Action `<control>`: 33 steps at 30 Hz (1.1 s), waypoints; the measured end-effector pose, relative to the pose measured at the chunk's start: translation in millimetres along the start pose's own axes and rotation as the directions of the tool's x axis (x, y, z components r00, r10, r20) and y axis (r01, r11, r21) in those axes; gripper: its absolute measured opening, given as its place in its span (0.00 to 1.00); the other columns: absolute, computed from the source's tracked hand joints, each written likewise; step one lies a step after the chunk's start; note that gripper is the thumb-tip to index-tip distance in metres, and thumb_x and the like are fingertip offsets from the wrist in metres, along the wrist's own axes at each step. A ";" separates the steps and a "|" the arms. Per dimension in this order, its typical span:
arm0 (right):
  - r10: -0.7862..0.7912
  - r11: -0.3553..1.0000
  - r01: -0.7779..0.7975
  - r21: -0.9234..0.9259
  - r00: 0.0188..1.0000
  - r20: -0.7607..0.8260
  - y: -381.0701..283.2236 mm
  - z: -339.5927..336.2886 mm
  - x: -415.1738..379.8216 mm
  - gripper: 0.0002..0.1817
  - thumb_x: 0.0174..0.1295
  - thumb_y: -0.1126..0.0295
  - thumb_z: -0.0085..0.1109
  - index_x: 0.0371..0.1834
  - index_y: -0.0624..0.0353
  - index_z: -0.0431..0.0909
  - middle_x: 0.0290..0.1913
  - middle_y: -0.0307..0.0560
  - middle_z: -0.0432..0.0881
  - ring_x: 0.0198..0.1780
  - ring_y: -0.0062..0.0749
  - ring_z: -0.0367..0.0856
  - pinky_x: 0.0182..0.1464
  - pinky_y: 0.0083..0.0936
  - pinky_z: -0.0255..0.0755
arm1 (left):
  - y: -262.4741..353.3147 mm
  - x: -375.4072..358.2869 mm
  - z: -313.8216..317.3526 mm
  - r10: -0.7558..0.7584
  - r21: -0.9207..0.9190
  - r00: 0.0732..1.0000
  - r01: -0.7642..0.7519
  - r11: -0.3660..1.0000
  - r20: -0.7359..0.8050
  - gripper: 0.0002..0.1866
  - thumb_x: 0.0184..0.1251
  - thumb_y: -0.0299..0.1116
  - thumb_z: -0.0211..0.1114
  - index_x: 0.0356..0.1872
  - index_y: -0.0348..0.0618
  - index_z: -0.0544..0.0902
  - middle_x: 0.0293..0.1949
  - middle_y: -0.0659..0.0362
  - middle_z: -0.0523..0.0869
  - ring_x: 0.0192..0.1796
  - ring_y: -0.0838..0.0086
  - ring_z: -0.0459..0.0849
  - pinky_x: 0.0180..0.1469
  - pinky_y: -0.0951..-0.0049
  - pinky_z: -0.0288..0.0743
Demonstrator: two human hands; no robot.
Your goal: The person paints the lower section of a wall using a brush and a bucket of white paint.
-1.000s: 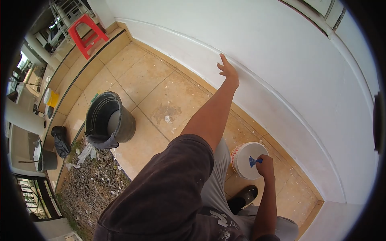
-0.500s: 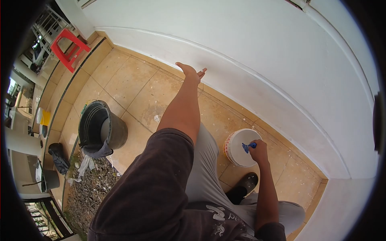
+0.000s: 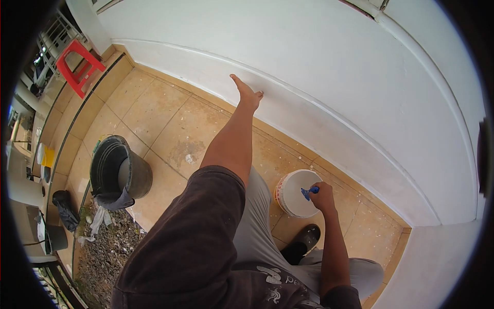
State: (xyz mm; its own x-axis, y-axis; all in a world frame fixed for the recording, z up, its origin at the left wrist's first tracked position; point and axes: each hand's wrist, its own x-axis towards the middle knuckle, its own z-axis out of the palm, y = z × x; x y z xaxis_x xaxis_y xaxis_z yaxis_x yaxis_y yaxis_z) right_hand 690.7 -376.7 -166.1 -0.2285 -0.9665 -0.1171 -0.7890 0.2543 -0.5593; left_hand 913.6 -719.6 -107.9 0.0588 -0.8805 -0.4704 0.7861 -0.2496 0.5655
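My left hand (image 3: 248, 97) is raised against the lower part of the white wall (image 3: 319, 62), just above the floor trim. Its thumb and fingers are spread, and nothing is in it. At the lower right, my right hand (image 3: 323, 196) grips a blue-handled brush (image 3: 309, 192) over a white bucket (image 3: 278, 193). The brush's working end points down into the bucket and its bristles are not visible. Pale whitish liquid (image 3: 293, 188) fills much of what shows inside. Beside the bucket is my dark shoe (image 3: 310, 235), planted on the tiles.
A large dark bucket (image 3: 140, 177) with a grey cloth (image 3: 121, 201) over its rim stands left of me. Farther left are a red stool (image 3: 77, 67), a step edge (image 3: 87, 98) and a black bag (image 3: 65, 210). Gravel (image 3: 110, 242) borders the tiled floor (image 3: 172, 121).
The view has shifted, so the surroundings appear farther left and slightly lower. My left hand sits a bit higher on the wall. The brush has moved slightly toward the bucket's right side.
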 end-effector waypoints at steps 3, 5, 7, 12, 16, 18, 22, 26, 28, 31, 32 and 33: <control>0.080 0.994 -0.081 0.072 0.997 0.023 -1.3 -5.9 -0.4 0.13 0.46 0.65 0.70 0.30 0.64 0.85 0.32 0.57 0.84 0.35 0.47 0.84 0.41 0.37 0.77 | 18.7 13.8 -15.8 -0.047 0.007 0.980 0.050 0.999 -0.192 0.50 0.63 0.77 0.29 0.75 0.49 0.47 0.63 0.47 0.69 0.30 0.55 0.86 0.40 0.62 0.80; 0.133 0.989 -0.135 0.054 0.990 0.044 2.8 -9.3 0.1 0.12 0.46 0.66 0.68 0.30 0.64 0.85 0.31 0.56 0.84 0.35 0.46 0.84 0.40 0.35 0.78 | 18.0 12.1 -26.6 0.075 0.301 0.948 0.022 0.953 -0.309 0.47 0.65 0.74 0.31 0.74 0.47 0.50 0.62 0.47 0.71 0.33 0.55 0.85 0.41 0.61 0.79; 0.164 0.983 -0.167 0.074 0.986 0.044 5.8 -10.9 3.0 0.11 0.45 0.68 0.66 0.30 0.64 0.85 0.29 0.55 0.85 0.32 0.44 0.85 0.38 0.33 0.78 | 19.7 15.0 -33.8 0.123 0.533 0.925 0.095 0.841 -0.360 0.43 0.67 0.70 0.35 0.72 0.46 0.55 0.61 0.48 0.72 0.36 0.57 0.85 0.40 0.60 0.77; 0.102 0.993 -0.100 0.068 0.994 -0.025 28.7 12.1 -2.4 0.12 0.49 0.68 0.63 0.33 0.64 0.85 0.30 0.59 0.85 0.32 0.47 0.85 0.39 0.35 0.78 | 5.9 45.3 -64.4 -0.167 0.997 0.984 0.073 0.028 -0.067 0.34 0.67 0.61 0.49 0.67 0.51 0.68 0.62 0.51 0.70 0.45 0.61 0.82 0.48 0.56 0.73; 0.067 0.998 -0.067 0.003 0.998 0.005 26.6 32.7 -7.8 0.11 0.53 0.67 0.63 0.37 0.62 0.84 0.34 0.60 0.84 0.38 0.53 0.83 0.44 0.37 0.76 | -16.6 27.9 -50.7 -0.497 0.948 0.868 -0.169 -0.269 0.014 0.33 0.68 0.60 0.51 0.66 0.49 0.69 0.61 0.51 0.71 0.51 0.63 0.81 0.51 0.58 0.76; 0.068 0.996 -0.067 0.054 0.997 -0.022 23.5 38.2 -10.4 0.09 0.54 0.67 0.63 0.33 0.62 0.82 0.33 0.61 0.84 0.37 0.55 0.83 0.42 0.41 0.76 | -23.8 16.7 -39.2 -0.568 0.898 0.822 -0.281 -0.340 0.042 0.34 0.69 0.60 0.51 0.66 0.48 0.68 0.63 0.52 0.71 0.52 0.64 0.81 0.51 0.61 0.78; 0.091 0.987 -0.085 0.133 0.995 -0.046 17.8 12.7 -15.3 0.09 0.55 0.68 0.62 0.33 0.62 0.82 0.29 0.58 0.84 0.32 0.49 0.84 0.37 0.37 0.77 | -30.3 -6.3 -0.5 -0.616 0.749 0.778 -0.478 -0.459 0.119 0.33 0.70 0.61 0.48 0.65 0.47 0.69 0.62 0.54 0.74 0.52 0.66 0.83 0.50 0.65 0.80; 0.202 0.941 -0.193 0.280 0.979 -0.005 12.9 -36.2 -16.0 0.10 0.55 0.66 0.62 0.34 0.62 0.82 0.24 0.49 0.83 0.27 0.32 0.83 0.34 0.27 0.76 | -32.5 -27.1 13.1 -0.669 0.687 0.725 -0.571 -0.450 0.164 0.31 0.69 0.61 0.50 0.62 0.48 0.72 0.57 0.55 0.78 0.50 0.67 0.82 0.47 0.66 0.79; 0.250 0.894 -0.229 0.386 0.968 -0.005 13.6 -53.8 -24.1 0.10 0.56 0.67 0.62 0.33 0.63 0.83 0.24 0.47 0.83 0.27 0.29 0.83 0.34 0.26 0.76 | -34.7 -29.7 13.5 -0.672 0.677 0.716 -0.591 -0.440 0.189 0.31 0.68 0.61 0.51 0.60 0.48 0.73 0.56 0.55 0.78 0.49 0.67 0.82 0.45 0.67 0.79; 0.308 0.807 -0.259 0.530 0.952 -0.004 13.0 -74.6 -36.5 0.09 0.58 0.68 0.61 0.35 0.64 0.82 0.25 0.44 0.84 0.29 0.26 0.83 0.34 0.23 0.76 | -35.0 -27.3 13.6 -0.651 0.655 0.729 -0.600 -0.460 0.211 0.30 0.68 0.61 0.51 0.59 0.49 0.74 0.54 0.57 0.79 0.48 0.68 0.83 0.44 0.68 0.79; 0.324 0.772 -0.265 0.577 0.946 0.001 13.4 -77.5 -41.3 0.09 0.59 0.68 0.61 0.35 0.64 0.82 0.26 0.43 0.84 0.29 0.25 0.83 0.35 0.22 0.76 | -35.8 -27.3 11.7 -0.647 0.654 0.733 -0.598 -0.464 0.211 0.30 0.69 0.61 0.51 0.59 0.48 0.74 0.53 0.58 0.79 0.48 0.69 0.83 0.44 0.68 0.79; 0.356 0.738 -0.274 0.617 0.934 -0.011 16.0 -77.6 -45.8 0.09 0.61 0.69 0.61 0.37 0.65 0.81 0.28 0.44 0.84 0.30 0.25 0.83 0.35 0.22 0.77 | -36.2 -25.9 9.6 -0.643 0.652 0.737 -0.596 -0.469 0.211 0.29 0.69 0.60 0.51 0.58 0.48 0.75 0.52 0.58 0.79 0.48 0.69 0.83 0.44 0.69 0.79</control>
State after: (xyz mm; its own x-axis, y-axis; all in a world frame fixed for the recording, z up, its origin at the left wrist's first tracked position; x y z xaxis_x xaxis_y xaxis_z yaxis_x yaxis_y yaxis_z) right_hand 644.3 -325.6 -106.0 -0.5006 -0.8123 -0.2993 -0.1676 0.4301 -0.8871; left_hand 877.7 -691.6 -109.7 -0.5915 -0.5732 -0.5671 -0.8049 0.3790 0.4566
